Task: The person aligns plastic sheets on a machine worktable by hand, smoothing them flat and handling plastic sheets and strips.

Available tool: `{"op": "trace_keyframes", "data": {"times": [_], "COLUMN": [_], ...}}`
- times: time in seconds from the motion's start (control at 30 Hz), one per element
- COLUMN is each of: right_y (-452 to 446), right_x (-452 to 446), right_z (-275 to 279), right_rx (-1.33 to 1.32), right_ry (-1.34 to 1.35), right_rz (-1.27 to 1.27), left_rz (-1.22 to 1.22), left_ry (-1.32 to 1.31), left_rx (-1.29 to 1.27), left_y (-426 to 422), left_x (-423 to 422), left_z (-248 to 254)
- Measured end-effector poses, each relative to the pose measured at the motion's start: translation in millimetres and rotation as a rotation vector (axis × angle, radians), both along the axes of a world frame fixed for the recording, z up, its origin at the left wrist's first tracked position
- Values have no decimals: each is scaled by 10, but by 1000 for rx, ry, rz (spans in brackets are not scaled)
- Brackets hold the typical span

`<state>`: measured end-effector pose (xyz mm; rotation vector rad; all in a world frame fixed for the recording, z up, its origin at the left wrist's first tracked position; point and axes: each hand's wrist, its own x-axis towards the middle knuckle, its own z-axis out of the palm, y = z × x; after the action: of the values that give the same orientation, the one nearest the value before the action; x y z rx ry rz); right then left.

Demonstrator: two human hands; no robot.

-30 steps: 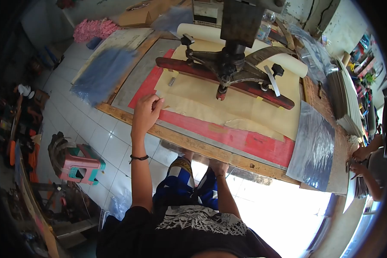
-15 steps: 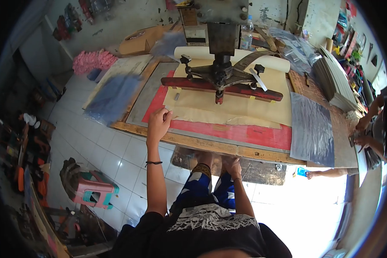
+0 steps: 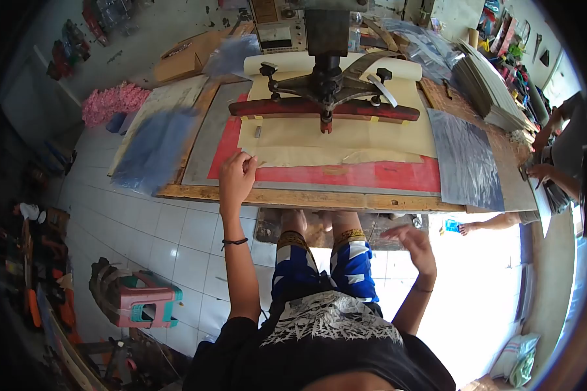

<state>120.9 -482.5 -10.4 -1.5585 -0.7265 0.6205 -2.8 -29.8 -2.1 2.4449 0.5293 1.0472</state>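
My left hand (image 3: pixel 238 174) is closed in a loose fist over the near left part of the press table. Its fingertips are partly hidden, so I cannot tell whether anything thin is in them. Beneath and beside it lies a red sheet (image 3: pixel 372 178), partly covered by a cream sheet (image 3: pixel 306 138). Above these hangs the press's long dark-red bar (image 3: pixel 261 109), mounted on a black bracket (image 3: pixel 326 91). My right hand (image 3: pixel 416 249) is raised beside my right knee, fingers stretched out and holding nothing, below the table's wooden front edge (image 3: pixel 293 197).
Bluish plastic sheets (image 3: pixel 155 150) lie to the left, and a grey plastic sheet (image 3: pixel 466 156) to the right. Stacked boards (image 3: pixel 489 91) stand behind it. Another person's hand (image 3: pixel 542 173) works at far right. A pink-and-green stool (image 3: pixel 147 301) stands on the tiled floor.
My right hand has risen from between my knees and moved right, its fingers now spread. My left hand stays near the table edge. The view has shifted slightly.
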Motion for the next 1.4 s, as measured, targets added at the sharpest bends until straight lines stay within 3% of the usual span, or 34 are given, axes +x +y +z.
{"op": "trace_keyframes", "data": {"times": [0.07,0.2,0.3,0.4,0.8,0.9,1.0,1.1,1.2,1.4], "right_y": [160,890,1446,1879,1466,1257,1183,1322,1438,1356], "right_x": [50,269,529,608,762,531,687,1250,1490,1563], "right_z": [210,737,524,158,114,301,533,388,193,139], "right_rx": [119,-52,-137,-377,-650,-615,-579,-406,-416,-273], "right_ry": [-114,-472,-755,-1073,-1149,-1152,-965,-1032,-1163,-1079], "right_rz": [-13,-150,-131,-168,-21,57,268,-40,-173,-22], "left_rz": [-13,-20,-60,-27,-34,-83,-257,-318,-272,-193], "left_ry": [-10,51,-61,19,71,-45,58,145,237,375], "left_rx": [-12,-29,29,-59,-203,125,89,194,233,192], "left_y": [-6,69,54,37,11,3,-109,-222,-261,-341], "left_x": [13,-8,-11,-45,-85,-57,72,303,451,568], "left_z": [-8,-122,-150,-135,38,-38,25,-13,-75,143]}}
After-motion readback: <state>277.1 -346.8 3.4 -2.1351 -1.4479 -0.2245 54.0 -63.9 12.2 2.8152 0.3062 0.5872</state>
